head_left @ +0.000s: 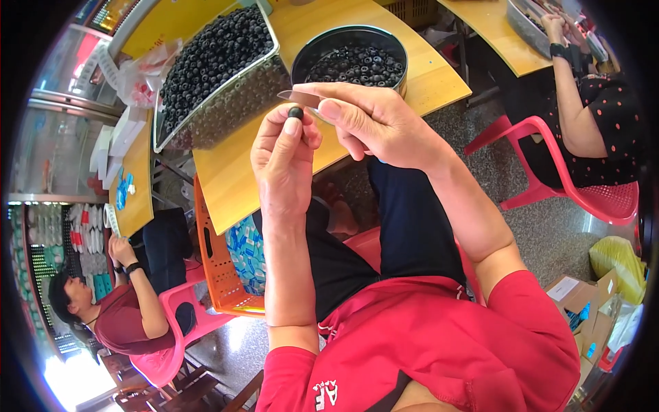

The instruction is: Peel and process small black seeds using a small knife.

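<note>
My left hand (283, 154) pinches a small round black piece (295, 112) between thumb and fingertips. In my right hand (388, 127) is a small knife, its pointed metal blade (299, 98) showing just above the black piece. Whether blade and piece touch, I cannot tell. Behind my hands stands a round dark pan (403, 63) with many small black ring-shaped pieces (357, 65) in it. To its left a large clear plastic tub (226, 113) is heaped with similar black rings (216, 58).
The tub and pan stand on a yellow wooden table (230, 185). An orange crate (230, 295) with blue-and-white packets is below. People sit on pink chairs at left (141, 309) and right (583, 130). Cardboard boxes (583, 302) and a yellow bag (618, 264) lie at right.
</note>
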A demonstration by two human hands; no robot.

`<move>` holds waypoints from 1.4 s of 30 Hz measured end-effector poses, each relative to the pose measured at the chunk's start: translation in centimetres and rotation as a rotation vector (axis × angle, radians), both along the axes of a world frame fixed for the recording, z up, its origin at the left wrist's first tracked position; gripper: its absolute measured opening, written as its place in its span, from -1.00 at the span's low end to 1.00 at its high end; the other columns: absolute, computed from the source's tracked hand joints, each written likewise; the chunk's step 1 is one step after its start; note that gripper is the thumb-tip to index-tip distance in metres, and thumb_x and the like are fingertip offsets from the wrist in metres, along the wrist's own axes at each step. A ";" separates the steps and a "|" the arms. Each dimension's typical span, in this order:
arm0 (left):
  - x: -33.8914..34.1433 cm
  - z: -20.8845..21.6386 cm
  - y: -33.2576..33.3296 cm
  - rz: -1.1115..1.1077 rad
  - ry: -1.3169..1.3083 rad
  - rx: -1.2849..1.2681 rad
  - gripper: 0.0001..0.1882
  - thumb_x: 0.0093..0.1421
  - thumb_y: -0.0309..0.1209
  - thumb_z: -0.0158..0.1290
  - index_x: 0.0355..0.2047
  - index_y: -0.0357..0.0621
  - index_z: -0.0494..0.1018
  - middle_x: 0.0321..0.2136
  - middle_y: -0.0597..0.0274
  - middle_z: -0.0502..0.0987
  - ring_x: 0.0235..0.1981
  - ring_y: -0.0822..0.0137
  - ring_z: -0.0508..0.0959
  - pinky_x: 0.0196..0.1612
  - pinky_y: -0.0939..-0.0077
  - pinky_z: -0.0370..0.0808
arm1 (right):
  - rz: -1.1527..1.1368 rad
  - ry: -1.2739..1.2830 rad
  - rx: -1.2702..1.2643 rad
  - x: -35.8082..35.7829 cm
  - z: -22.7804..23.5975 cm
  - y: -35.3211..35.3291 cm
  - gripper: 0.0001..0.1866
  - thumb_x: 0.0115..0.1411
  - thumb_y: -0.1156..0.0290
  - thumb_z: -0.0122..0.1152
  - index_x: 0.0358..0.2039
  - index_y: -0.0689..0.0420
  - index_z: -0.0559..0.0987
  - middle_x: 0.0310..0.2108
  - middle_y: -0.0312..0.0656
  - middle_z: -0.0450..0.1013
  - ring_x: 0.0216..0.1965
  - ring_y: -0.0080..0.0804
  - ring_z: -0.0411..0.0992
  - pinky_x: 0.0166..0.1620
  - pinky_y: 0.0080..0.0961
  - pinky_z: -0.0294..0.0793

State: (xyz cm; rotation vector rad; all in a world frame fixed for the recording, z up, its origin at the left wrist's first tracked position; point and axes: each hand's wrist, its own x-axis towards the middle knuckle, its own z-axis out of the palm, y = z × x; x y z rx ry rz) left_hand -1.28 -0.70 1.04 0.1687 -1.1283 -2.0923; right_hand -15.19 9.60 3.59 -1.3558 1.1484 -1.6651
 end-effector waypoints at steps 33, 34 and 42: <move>-0.4 0.6 0.6 0.041 -0.091 -0.070 -0.79 0.24 -0.50 0.08 -0.12 -0.29 0.45 -0.25 0.25 0.52 -0.35 0.50 0.44 -0.24 0.61 0.39 | -0.102 0.075 0.065 -0.6 -0.2 -0.4 -0.64 0.39 0.26 -0.03 0.06 0.18 0.51 -0.69 -0.48 0.26 -0.68 -0.80 0.19 -0.60 -0.79 0.16; -1.0 0.8 0.4 0.076 -0.185 -0.165 -0.76 0.24 -0.49 0.09 -0.09 -0.30 0.48 -0.27 0.28 0.54 -0.36 0.54 0.44 -0.26 0.66 0.40 | -0.093 0.078 0.053 -0.8 -0.1 -0.4 -0.64 0.39 0.26 -0.03 0.06 0.18 0.51 -0.69 -0.48 0.26 -0.68 -0.80 0.19 -0.60 -0.79 0.16; -5.5 2.7 -3.1 0.178 -0.327 -0.727 -0.83 0.11 -0.60 0.15 -0.26 -0.20 0.60 -0.11 0.15 0.53 -0.30 0.53 0.51 -0.25 0.64 0.45 | -0.357 -0.009 0.018 -1.9 0.9 0.3 -0.61 0.41 0.20 -0.10 0.06 0.17 0.51 -0.73 -0.48 0.21 -0.72 -0.81 0.09 -0.65 -0.78 0.02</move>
